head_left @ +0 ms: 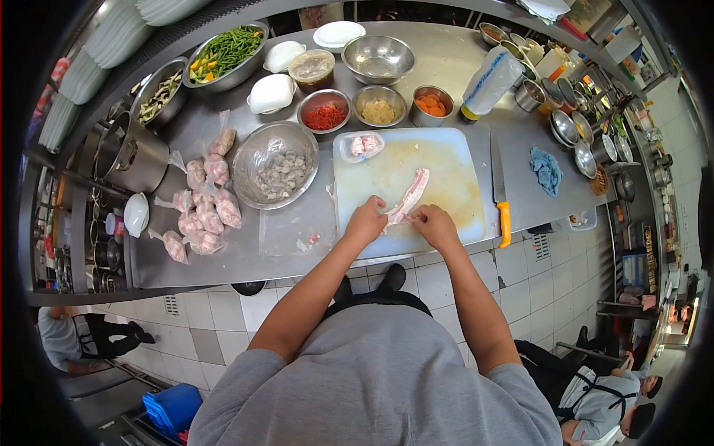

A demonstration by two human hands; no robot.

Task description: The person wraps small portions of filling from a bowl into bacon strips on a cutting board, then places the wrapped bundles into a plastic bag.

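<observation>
A long strip of pork belly [410, 191] lies slantwise on the white cutting board [454, 167]. My left hand [367, 221] pinches its near end from the left. From the right, my right hand [435, 225] grips the same end, with fingers closed at the meat's edge. Some of the fingertips are hidden under the hands. At the board's far left corner sits a small clear tray [343, 148] with pieces of pale meat [364, 145]. A knife with an orange handle [505, 223] lies on the steel table, just right of the board.
Left of the board are a steel bowl of grey raw pieces [244, 182] and several knotted bags of meat [210, 215]. Bowls of red chopped food [326, 116], minced yellow food [378, 111] and carrots [431, 105] stand behind. A blue cloth [547, 171] lies right. Other people [602, 394] are behind me.
</observation>
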